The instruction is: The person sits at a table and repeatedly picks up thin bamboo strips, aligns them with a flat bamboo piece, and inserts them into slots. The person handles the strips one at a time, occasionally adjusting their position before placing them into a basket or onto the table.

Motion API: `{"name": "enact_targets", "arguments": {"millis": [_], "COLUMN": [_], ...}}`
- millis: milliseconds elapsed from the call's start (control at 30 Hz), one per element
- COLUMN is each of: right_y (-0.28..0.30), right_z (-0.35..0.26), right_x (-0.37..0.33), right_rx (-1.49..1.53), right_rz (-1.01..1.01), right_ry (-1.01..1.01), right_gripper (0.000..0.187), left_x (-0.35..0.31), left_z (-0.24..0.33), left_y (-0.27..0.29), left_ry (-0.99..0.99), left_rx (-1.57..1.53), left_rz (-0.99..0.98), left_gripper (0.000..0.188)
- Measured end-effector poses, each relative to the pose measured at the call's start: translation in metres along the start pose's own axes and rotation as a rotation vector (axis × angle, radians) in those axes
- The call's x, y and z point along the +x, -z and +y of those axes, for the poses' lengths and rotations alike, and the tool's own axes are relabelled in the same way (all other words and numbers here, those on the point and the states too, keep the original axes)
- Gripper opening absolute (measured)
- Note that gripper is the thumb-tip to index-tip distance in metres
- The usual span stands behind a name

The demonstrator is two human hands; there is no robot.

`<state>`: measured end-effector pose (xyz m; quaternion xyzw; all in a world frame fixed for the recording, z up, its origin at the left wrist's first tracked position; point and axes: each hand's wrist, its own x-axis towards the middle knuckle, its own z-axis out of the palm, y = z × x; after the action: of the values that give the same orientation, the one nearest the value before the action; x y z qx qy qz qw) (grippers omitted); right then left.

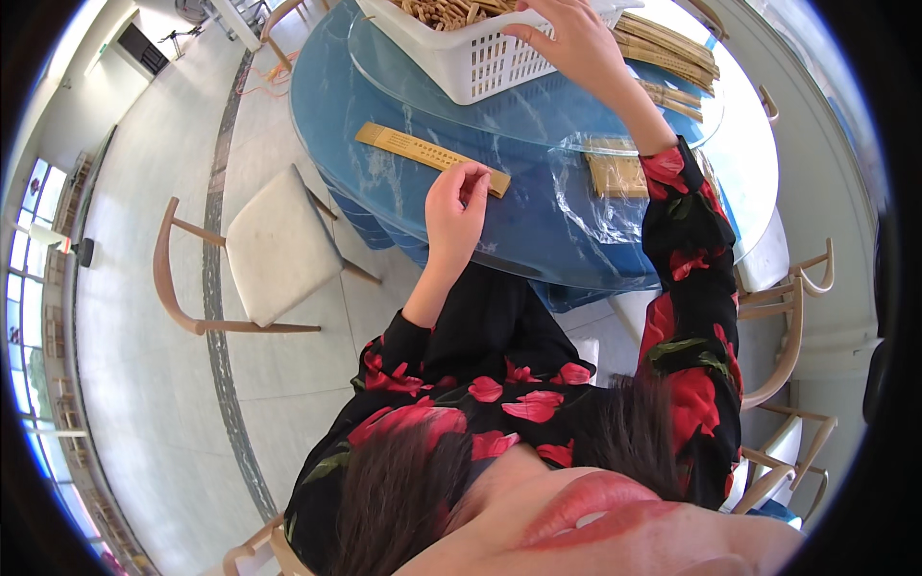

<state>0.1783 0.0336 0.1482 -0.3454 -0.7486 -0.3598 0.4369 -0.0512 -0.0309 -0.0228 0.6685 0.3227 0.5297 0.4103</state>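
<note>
Head view shows our left hand (pixel 455 204) at the centre of the frame, its fingertips pinched narrow on the near end of a flat bamboo strip (pixel 430 157) that lies on the blue round table (pixel 538 230) and runs toward the upper left. Our right hand (pixel 574 43), at the top of the frame, rests curled over the rim of a white plastic basket (pixel 471 67) full of short wooden pieces; whether it grips one we cannot tell. We judge the strip light, thin and stiff, smooth enough to slide on the plastic-covered top, so taking it by one end, thumb under the edge, looks best. More strips (pixel 672 48) lie stacked at the upper right.
</note>
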Motion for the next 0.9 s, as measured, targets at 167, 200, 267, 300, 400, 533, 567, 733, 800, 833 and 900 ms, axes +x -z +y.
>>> {"name": "enact_targets", "arguments": {"millis": [167,200,267,300,400,533,567,733,800,833,900], "right_y": [-0.033,-0.045,-0.058,-0.056,-0.036,0.007,0.038,0.050,0.022,0.016,-0.040], "right_z": [0.014,0.017,0.018,0.021,0.049,0.037,0.013,0.035,0.008,0.002,-0.004], "right_x": [0.018,0.019,0.029,0.033,0.046,0.087,0.099,0.064,0.048,0.040,0.031], "right_rx": [0.187,0.167,0.228,0.265,0.433,0.786,0.861,0.457,0.409,0.217,0.303], "right_rz": [-0.330,-0.309,-0.173,-0.020,0.123,0.622,0.679,0.055,-0.268,-0.378,-0.436], "right_ry": [-0.352,-0.423,-0.552,-0.463,-0.606,-0.331,-0.314,-0.574,-0.682,-0.651,-0.741], "right_gripper": [0.023,0.021,0.016,0.013,0.016,0.019,0.020,0.027,0.029,0.028,0.023], "left_x": [0.002,0.001,0.001,0.000,0.000,0.001,0.000,0.000,0.001,0.001,0.000], "left_z": [0.001,0.002,-0.001,-0.002,0.000,0.000,0.001,0.001,0.003,0.004,-0.003], "left_y": [-0.013,-0.012,-0.009,-0.007,-0.008,-0.005,-0.003,-0.014,-0.015,-0.017,0.001], "left_ry": [-0.009,-0.001,-0.017,-0.027,-0.058,-0.066,-0.057,-0.080,-0.091,-0.096,-0.088], "left_rx": [-0.064,-0.075,-0.098,-0.080,-0.060,-0.043,-0.041,-0.060,-0.047,-0.051,0.021], "left_rz": [-0.006,-0.007,-0.001,-0.002,-0.013,-0.003,0.004,-0.027,-0.033,-0.044,0.012], "left_gripper": [0.004,0.004,0.004,0.004,0.005,0.004,0.004,0.002,0.002,0.002,0.002]}}
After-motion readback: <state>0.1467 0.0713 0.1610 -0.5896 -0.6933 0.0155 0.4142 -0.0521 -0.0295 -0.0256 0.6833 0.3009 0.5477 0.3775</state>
